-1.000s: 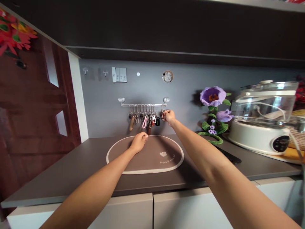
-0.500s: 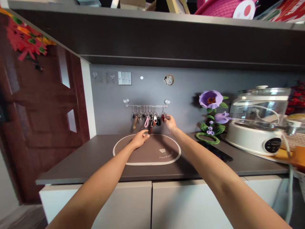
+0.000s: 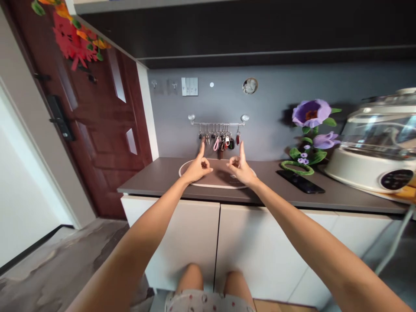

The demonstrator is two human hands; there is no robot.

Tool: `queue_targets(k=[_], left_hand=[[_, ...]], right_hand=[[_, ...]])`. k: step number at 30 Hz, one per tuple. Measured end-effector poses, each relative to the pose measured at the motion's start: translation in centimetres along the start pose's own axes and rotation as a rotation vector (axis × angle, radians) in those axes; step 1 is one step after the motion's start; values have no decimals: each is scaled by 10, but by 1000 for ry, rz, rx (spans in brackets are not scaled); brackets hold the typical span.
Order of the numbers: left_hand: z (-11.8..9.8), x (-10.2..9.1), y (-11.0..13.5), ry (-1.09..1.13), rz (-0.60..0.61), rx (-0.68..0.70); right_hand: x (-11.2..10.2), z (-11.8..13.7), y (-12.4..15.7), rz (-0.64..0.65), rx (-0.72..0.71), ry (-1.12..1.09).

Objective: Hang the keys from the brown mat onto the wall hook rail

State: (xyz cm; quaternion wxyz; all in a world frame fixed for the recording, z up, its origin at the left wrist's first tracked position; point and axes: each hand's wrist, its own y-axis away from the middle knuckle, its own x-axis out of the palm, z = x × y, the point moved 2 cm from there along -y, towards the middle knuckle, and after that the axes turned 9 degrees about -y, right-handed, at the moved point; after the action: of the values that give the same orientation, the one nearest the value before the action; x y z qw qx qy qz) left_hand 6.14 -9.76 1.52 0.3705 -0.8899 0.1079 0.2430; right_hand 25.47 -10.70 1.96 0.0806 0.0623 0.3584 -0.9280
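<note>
Currently left hand (image 3: pixel 196 168) and right hand (image 3: pixel 242 170) both have an empty, released grip, index fingers up; red fob (image 3: pixel 238 140) hangs vertically from rack's (image 3: pixel 216 124) right end, beyond the nearer right hand.

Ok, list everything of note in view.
Slim straight bar: 1, clear, centre
Metal keys with fobs: several, mixed, on bar
Hanging fob: 1, red, bar's right end
Flat countertop: 1, grey-brown, centre
Oval mat: 1, brown, on countertop
Flat cabinet doors: several, white, below countertop
Flower ornament: 1, purple, countertop's right
Rectangular phone: 1, black, countertop's right
Clear-topped appliance: 1, white, far right
Panelled door: 1, dark red, left
Flower decoration: 1, red-orange, upper left
Long shelf: 1, dark, overhead
Hooks: 2, clear, left above bar
Left hand: 1, bare, near mat
Right hand: 1, bare, near mat
Knees: 2, bare, bottom
</note>
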Motion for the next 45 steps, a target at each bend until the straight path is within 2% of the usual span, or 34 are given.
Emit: queue_targets(k=[3, 6, 11, 17, 19, 21, 25, 28, 31, 34, 39, 42, 45], left_hand=[[5, 4, 19, 31, -2, -42], [8, 5, 26, 80, -9, -77], [12, 3, 27, 183, -62, -148], [31, -5, 16, 376, -162, -336], [40, -13, 5, 354, -199, -429], [50, -22, -11, 272, -227, -497], [70, -35, -51, 144, -282, -512], [86, -38, -83, 150, -321, -519], [99, -39, -114, 224, -362, -520], [107, -39, -140, 342, -321, -523], [114, -31, -167, 624, -82, -518], [120, -22, -175, 738, -31, -534], [122, -10, -179, 825, -78, -456]], right_hand=[[6, -5, 15, 47, 4, 31], [11, -9, 22, 78, 7, 52], [12, -8, 24, 49, 24, 79], [-4, -13, 6, 126, 195, 133], [-17, -18, -11, 50, 229, 187], [-33, -22, -32, -82, 253, 207], [-62, -34, -73, -285, 384, 204], [-78, -46, -99, -366, 449, 195], [-87, -59, -120, -367, 452, 141], [-88, -72, -133, -317, 458, 77], [-76, -92, -143, -154, 431, -127], [-67, -103, -148, -214, 382, -246], [-59, -111, -152, -305, 344, -321]])
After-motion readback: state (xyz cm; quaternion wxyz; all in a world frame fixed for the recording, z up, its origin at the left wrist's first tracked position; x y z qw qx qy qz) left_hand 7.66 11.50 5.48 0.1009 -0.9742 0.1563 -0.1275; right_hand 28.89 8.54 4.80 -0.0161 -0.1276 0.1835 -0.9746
